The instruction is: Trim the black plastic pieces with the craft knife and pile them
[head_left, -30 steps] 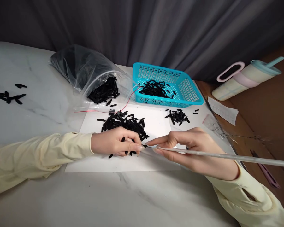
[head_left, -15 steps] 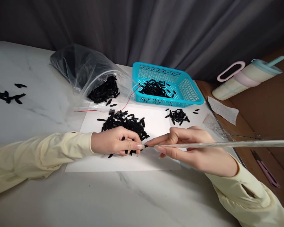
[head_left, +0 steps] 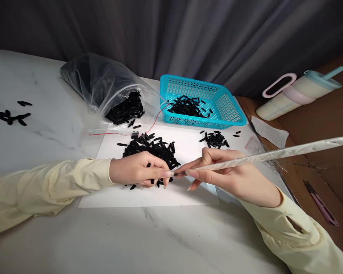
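Above a white marbled surface point(head_left: 103, 239), slim black slivers point(head_left: 152, 181) are gripped by the left hand point(head_left: 138, 171), a long whitish rod point(head_left: 277, 155) by the right hand point(head_left: 231, 177); probably light, slivers are best pinched endwise.

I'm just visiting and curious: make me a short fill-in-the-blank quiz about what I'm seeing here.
1. The ____ hand holds a long, thin, silvery stick.
2. Small black pieces lie on the paper, in the bag and in the blue, holed ____.
3. The thin line by the bag's open mouth is ____.
4. The bottle has a loop handle coloured ____.

Missing words: right; basket; red; pink.
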A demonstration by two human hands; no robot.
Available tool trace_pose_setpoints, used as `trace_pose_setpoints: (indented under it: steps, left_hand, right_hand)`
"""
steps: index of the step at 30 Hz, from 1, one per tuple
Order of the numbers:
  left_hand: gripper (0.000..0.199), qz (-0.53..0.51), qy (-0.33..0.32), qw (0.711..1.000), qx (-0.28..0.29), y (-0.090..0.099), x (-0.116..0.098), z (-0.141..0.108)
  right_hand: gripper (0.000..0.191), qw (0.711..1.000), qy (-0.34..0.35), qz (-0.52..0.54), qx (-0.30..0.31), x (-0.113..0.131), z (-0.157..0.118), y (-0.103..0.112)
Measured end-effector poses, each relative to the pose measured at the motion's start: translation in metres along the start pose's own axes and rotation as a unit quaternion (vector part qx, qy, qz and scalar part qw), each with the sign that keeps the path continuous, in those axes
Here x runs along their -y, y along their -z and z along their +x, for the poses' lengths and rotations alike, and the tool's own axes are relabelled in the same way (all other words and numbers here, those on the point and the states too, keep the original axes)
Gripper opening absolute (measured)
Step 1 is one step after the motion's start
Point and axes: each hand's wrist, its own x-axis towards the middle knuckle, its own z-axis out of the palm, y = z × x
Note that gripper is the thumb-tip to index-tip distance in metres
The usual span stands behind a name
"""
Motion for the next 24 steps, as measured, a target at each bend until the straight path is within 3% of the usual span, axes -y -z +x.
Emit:
trace_pose_setpoints:
  steps: [24]
  left_hand:
    - [0.035, 0.007, -0.009, 1.0, -0.005, -0.0003, -0.0005, -0.0004]
  right_hand:
    - [0.031, 1.0, -0.007, 0.027, -0.001, -0.0012, 0.0014, -0.003]
